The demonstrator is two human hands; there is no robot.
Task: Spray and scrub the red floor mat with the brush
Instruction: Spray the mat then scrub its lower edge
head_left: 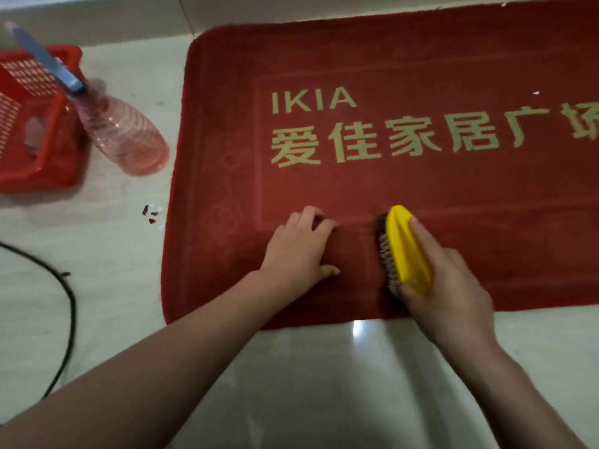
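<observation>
A black cable (69, 306) curves over the pale tiled floor (308, 384) at far left, well apart from the work. Next come a red plastic basket (42, 163) and, just beside it, a pink spray bottle (123, 134); the wide lens makes it hard to say whether it stands or leans.

The red floor mat (421, 189) lies flat on the tiles and runs out of view on the right. The left hand (299, 251) rests palm-down on its near left part, fingers bent, holding nothing. Near it, the right hand (450, 286) grips the yellow scrubbing brush (405, 251), which is tilted with its bristles toward the left hand.

A leftward stroke could rake those knuckles. If the bracing hand lifts, the mat may slide on the glossy tile. The mat's near edge sits close behind both hands, so open room lies ahead and rightward.
</observation>
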